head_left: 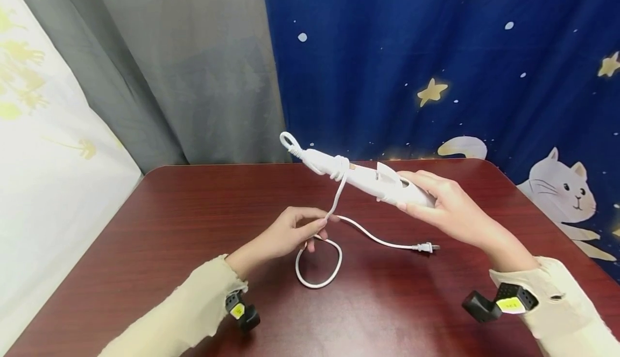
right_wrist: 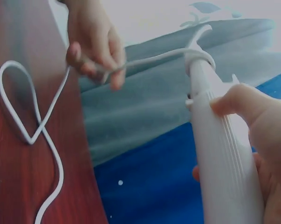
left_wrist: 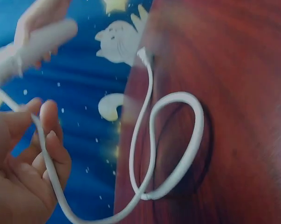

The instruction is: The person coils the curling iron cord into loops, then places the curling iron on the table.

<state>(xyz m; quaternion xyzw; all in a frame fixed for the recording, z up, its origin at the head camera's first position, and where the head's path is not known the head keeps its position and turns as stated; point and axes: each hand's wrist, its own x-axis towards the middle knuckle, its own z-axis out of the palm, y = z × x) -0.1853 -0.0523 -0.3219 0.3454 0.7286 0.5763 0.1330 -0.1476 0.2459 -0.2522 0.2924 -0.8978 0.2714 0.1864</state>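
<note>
My right hand (head_left: 450,209) grips a white curling iron (head_left: 365,181) by its thick end, above the table, its other end tilted up to the left. A lever stands out from its side. White cord (head_left: 317,286) is wound in a few turns around the narrow end, with a small loop sticking out past the tip. From these turns the cord runs down to my left hand (head_left: 295,230), which pinches it between thumb and fingers. Below that hand the cord makes a round loop, and its tail leads to a two-pin plug (head_left: 425,247) on the right.
The dark red wooden table (head_left: 203,211) has rounded far corners. Behind it hang a grey curtain (head_left: 194,66) and a blue curtain (head_left: 358,66) with stars and a cat. A white patterned cloth (head_left: 43,147) hangs at the left.
</note>
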